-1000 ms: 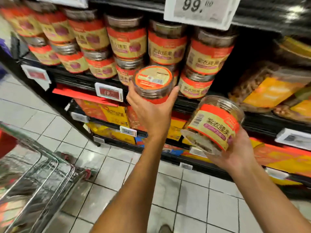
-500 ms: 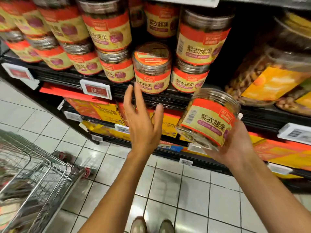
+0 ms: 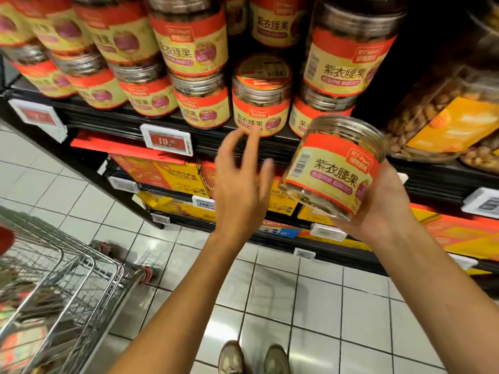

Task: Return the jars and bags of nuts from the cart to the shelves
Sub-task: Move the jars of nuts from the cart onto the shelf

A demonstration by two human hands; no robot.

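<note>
Up close, a shop shelf [image 3: 108,122] holds two stacked rows of clear plastic jars with red and cream labels. The left hand [image 3: 240,182] is raised in front of the shelf edge with its fingers [image 3: 252,139] spread apart and holding nothing; they are blurred. Their tips are just below a single jar on the shelf [image 3: 260,101], which stands upright with its red lid showing and nothing stacked on it, between two taller stacks. Whether they touch it cannot be told.

The right hand [image 3: 383,209] cradles a second jar [image 3: 332,171] from beneath, fingers curled round its base. This jar is tilted, top leaning away toward the shelf, label facing the camera, and it is held in the air in front of the shelf edge. Clear bags of nuts [image 3: 442,122] with orange labels lie on the shelf to the right.

A white price tag [image 3: 167,140] hangs on the shelf edge. Yellow boxes [image 3: 172,176] fill the shelf below. A wire cart [image 3: 81,279] stands at lower left on the white tiled floor [image 3: 310,306], and two shoes [image 3: 253,357] show at the bottom.
</note>
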